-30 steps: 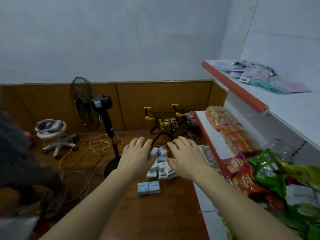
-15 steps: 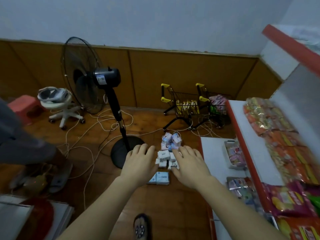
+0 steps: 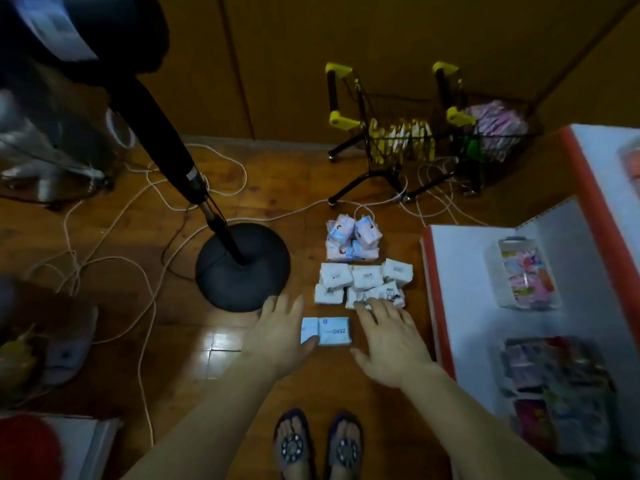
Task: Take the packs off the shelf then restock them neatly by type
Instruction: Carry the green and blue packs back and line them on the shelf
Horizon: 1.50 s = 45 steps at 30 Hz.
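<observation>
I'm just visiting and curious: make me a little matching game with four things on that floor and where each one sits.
Things:
1. blue packs
2. white packs
3. pink-and-blue packs
4. fan base

Places:
A. farthest pile from the person, nearest the carts
B. between the two hands
C. left of the piles, cables around it
D. middle pile, under the right hand's fingertips

Pairs: 1-B, 2-D, 3-A, 4-C
</observation>
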Each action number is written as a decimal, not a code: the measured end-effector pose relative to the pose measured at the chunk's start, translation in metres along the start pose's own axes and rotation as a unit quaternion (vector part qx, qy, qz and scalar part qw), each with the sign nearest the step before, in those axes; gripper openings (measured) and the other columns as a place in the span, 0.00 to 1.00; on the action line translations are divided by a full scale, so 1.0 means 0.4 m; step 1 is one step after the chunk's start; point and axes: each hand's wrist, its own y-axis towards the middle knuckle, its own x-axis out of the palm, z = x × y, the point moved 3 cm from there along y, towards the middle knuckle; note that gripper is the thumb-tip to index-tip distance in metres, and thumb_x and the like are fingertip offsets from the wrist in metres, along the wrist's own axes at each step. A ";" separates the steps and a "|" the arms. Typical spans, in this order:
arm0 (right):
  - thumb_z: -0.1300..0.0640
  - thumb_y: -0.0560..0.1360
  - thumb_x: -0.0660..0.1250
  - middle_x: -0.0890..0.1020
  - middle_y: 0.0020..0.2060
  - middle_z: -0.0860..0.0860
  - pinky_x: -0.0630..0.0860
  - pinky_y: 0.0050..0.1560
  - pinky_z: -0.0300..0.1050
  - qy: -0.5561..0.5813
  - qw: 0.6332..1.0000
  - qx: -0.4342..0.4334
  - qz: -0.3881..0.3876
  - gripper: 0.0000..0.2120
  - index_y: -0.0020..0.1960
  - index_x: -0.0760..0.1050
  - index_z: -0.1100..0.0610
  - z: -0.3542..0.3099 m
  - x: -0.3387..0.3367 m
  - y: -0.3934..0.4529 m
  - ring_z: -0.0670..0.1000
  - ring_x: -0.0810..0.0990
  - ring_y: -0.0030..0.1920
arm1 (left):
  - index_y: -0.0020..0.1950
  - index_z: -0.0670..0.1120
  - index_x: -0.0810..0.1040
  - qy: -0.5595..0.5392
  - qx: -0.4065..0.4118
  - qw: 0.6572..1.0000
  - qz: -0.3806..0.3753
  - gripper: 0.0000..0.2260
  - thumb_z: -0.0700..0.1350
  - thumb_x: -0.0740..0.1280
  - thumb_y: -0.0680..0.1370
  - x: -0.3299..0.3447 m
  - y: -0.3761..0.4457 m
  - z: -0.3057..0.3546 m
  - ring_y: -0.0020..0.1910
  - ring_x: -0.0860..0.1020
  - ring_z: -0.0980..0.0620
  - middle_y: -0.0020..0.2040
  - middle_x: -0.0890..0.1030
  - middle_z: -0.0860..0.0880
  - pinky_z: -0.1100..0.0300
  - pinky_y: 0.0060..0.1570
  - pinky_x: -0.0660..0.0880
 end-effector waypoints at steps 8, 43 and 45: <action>0.37 0.77 0.60 0.54 0.79 0.55 0.54 0.76 0.59 0.008 0.998 -0.003 -0.060 0.40 0.81 0.48 0.52 0.074 0.441 0.370 0.58 0.51 0.78 | 0.77 0.52 0.57 -0.009 -0.023 0.998 -0.057 0.35 0.66 0.62 0.76 0.483 0.292 -0.123 0.72 0.61 0.45 0.73 0.64 0.49 0.48 0.67 0.66; 0.46 0.76 0.66 0.58 0.76 0.54 0.68 0.66 0.58 -0.013 0.998 -0.061 -0.018 0.41 0.80 0.47 0.50 0.120 0.534 0.473 0.58 0.55 0.76 | 0.79 0.51 0.49 0.021 0.038 0.998 -0.044 0.42 0.57 0.71 0.73 0.575 0.402 -0.118 0.74 0.54 0.45 0.71 0.57 0.45 0.55 0.59 0.75; 0.46 0.76 0.65 0.57 0.76 0.53 0.68 0.68 0.58 -0.013 0.998 -0.059 -0.001 0.40 0.80 0.46 0.50 0.119 0.405 0.410 0.58 0.55 0.76 | 0.79 0.51 0.49 0.027 0.048 0.998 -0.025 0.42 0.57 0.71 0.73 0.441 0.360 -0.082 0.74 0.54 0.45 0.72 0.57 0.45 0.53 0.61 0.73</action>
